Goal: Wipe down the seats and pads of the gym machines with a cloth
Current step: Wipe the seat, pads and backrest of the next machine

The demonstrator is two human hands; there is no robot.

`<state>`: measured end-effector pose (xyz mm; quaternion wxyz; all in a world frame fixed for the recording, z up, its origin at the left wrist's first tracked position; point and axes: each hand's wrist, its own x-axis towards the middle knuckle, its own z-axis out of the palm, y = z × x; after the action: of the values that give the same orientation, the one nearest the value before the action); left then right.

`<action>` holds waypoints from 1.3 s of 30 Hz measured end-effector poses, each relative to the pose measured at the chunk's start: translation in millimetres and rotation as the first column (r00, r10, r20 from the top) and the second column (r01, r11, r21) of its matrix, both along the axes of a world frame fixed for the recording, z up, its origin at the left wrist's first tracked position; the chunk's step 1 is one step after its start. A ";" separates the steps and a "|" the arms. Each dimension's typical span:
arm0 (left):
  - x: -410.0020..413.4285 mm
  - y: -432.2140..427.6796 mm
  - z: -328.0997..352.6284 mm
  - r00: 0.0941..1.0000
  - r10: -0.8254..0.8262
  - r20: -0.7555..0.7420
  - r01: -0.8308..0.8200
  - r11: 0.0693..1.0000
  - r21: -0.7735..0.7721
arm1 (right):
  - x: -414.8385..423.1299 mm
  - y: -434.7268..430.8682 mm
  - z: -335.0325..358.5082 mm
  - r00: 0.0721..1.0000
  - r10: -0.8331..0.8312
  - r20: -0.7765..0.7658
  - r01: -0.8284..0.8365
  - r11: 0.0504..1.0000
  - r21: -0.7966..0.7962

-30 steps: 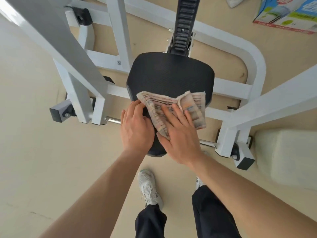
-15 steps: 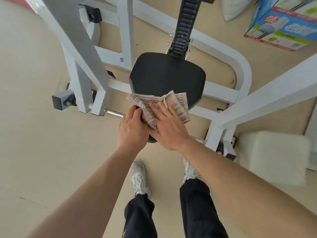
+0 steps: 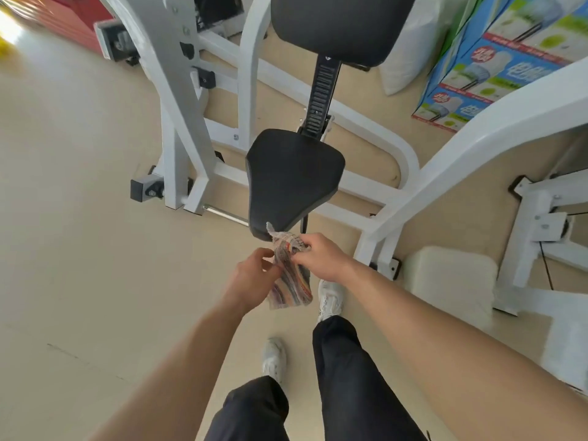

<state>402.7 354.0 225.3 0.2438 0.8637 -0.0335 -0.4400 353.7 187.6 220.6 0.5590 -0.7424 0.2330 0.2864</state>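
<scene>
I hold the cloth (image 3: 291, 278) in the air between both hands, off the seat (image 3: 292, 179), whose near tip lies just beyond my fingertips. My right hand (image 3: 321, 257) has its fingers curled tight round the bunched top, with a corner poking out past the knuckles. My left hand (image 3: 251, 275) pinches the left edge just beside it, thumb against fingers. The rest hangs limp below both grips.

I judge the cloth light, soft and floppy. There is no weight to fight and little risk of slipping, but it will crumple unless I fold it. The best hold is along the top edge, one pinch at each side, so it spreads flat before I palm it down. The back pad (image 3: 337, 23), well beyond the fingers and higher, looks like the next surface. Its face stands upright, so I would press with a flat hand.
</scene>
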 end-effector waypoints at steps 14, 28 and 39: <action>-143.6 31.0 135.3 0.982 -0.187 0.032 0.190 0.970 -0.153 | -178.6 0.8 161.5 0.950 -0.311 0.019 0.309 0.933 -0.186; -408.0 -111.8 247.5 0.713 -0.490 0.501 0.651 0.728 -0.215 | -488.7 -87.5 305.0 0.902 -0.424 0.082 0.431 0.887 -0.164; -656.4 -245.5 300.4 0.580 -0.552 0.599 0.789 0.564 -0.244 | -780.3 -188.1 356.4 0.809 -0.581 0.083 0.577 0.760 -0.300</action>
<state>-253.6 108.5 525.7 0.2444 0.7651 -0.5363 -0.2594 -426.5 -0.5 577.0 0.4941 -0.7103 0.4971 0.0651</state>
